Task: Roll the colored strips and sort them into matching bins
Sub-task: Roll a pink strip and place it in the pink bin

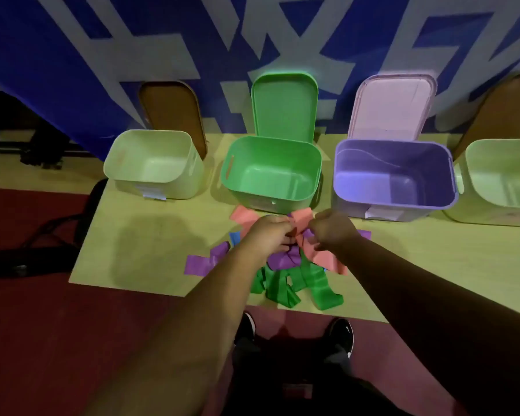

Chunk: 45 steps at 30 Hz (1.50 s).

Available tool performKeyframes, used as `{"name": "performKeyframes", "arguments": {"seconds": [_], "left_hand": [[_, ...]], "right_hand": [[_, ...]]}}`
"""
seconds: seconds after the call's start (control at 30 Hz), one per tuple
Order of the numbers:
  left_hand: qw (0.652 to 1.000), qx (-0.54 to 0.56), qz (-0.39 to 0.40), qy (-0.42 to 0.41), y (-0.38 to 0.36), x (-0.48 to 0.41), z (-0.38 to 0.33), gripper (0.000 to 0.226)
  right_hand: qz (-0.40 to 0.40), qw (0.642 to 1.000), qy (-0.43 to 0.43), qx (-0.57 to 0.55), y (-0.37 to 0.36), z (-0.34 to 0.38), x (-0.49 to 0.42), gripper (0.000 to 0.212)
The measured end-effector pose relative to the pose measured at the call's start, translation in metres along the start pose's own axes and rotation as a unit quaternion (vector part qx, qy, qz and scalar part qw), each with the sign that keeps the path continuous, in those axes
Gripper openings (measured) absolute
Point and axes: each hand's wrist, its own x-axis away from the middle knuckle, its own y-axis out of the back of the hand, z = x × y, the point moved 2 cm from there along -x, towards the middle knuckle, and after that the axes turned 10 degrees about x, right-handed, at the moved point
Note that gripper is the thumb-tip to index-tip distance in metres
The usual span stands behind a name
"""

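Observation:
A heap of coloured strips lies on the table in front of the bins: green strips [297, 283], purple strips [206, 261], a bit of blue strip [235, 237] and pink strips [243, 217]. My left hand [267, 234] and my right hand [332, 229] meet over the heap, and each pinches the same pink strip [301, 219] between them. Its long end trails down to the right under my right forearm. Behind the heap stand an open green bin [272, 172] and an open purple bin [394, 175]. Both look empty.
A pale cream bin [153, 163] stands at the left and another cream bin [502, 181] at the right edge. The green lid [284, 106] and pink lid [394, 106] lean upright behind their bins. The table's front edge runs just below the strips, with my shoes beneath.

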Motion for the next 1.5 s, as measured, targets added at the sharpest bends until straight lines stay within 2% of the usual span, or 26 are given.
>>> {"name": "performKeyframes", "arguments": {"seconds": [0.07, 0.2, 0.3, 0.37, 0.47, 0.57, 0.77, 0.9, 1.27, 1.37, 1.5], "left_hand": [[1.000, 0.010, -0.012, 0.002, -0.005, -0.006, 0.004, 0.017], [0.999, 0.041, -0.010, -0.011, -0.011, -0.010, 0.012, 0.036], [0.996, 0.082, -0.013, -0.023, -0.012, -0.009, 0.011, 0.032], [0.994, 0.102, -0.027, -0.035, -0.011, -0.009, 0.010, 0.034], [0.990, 0.107, -0.060, -0.067, -0.008, -0.006, 0.004, 0.032], [0.987, 0.103, -0.072, -0.100, -0.006, 0.000, -0.010, 0.029], [0.973, 0.149, -0.041, -0.169, -0.007, 0.027, -0.058, 0.035], [0.959, 0.130, -0.053, -0.244, -0.004, 0.053, -0.100, 0.027], [0.904, 0.195, 0.008, -0.379, -0.001, 0.099, -0.210, 0.023], [0.895, 0.220, 0.018, -0.387, 0.000, 0.106, -0.233, 0.022], [0.901, 0.264, 0.018, -0.343, -0.002, 0.116, -0.255, 0.036]], "right_hand": [[-0.003, 1.000, -0.001, 0.010, 0.000, -0.004, -0.001, 0.006], [0.002, 0.999, 0.032, -0.011, -0.006, -0.016, -0.006, 0.019], [-0.029, 0.998, 0.034, -0.048, -0.005, -0.019, -0.007, 0.026], [-0.053, 0.996, 0.063, -0.031, -0.003, -0.016, -0.007, 0.032], [-0.097, 0.989, 0.113, 0.014, 0.003, -0.006, -0.002, 0.027], [-0.113, 0.985, 0.132, -0.007, 0.013, 0.006, 0.003, 0.030], [-0.121, 0.978, 0.158, -0.065, 0.037, 0.054, 0.024, 0.023], [-0.122, 0.964, 0.211, -0.107, 0.059, 0.100, 0.041, 0.022], [-0.129, 0.916, 0.369, -0.089, 0.111, 0.209, 0.108, 0.009], [-0.136, 0.906, 0.393, -0.077, 0.120, 0.229, 0.124, 0.011], [-0.157, 0.896, 0.413, -0.036, 0.128, 0.253, 0.143, 0.015]]}}
